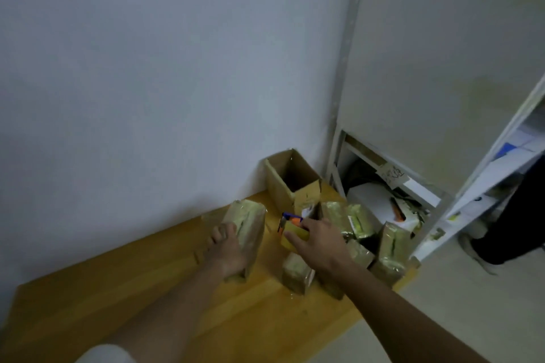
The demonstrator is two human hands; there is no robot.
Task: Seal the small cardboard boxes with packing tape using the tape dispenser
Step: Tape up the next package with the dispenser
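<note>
A small cardboard box (pixel 250 230) wrapped in shiny tape lies on the wooden table (pixel 147 289), and my left hand (pixel 225 250) grips its near left side. To its right, my right hand (pixel 317 240) holds the tape dispenser (pixel 290 225), which has a yellow tape roll and a blue and orange frame. Several more taped small boxes (pixel 296 272) stand around and behind my right hand, up to the table's right edge. The image is blurred.
An open, larger cardboard box (pixel 290 178) stands in the corner against the white wall. A white metal shelf (pixel 392 200) with papers and a white box is just right of the table. A person's dark trouser leg (pixel 513 215) is at the far right.
</note>
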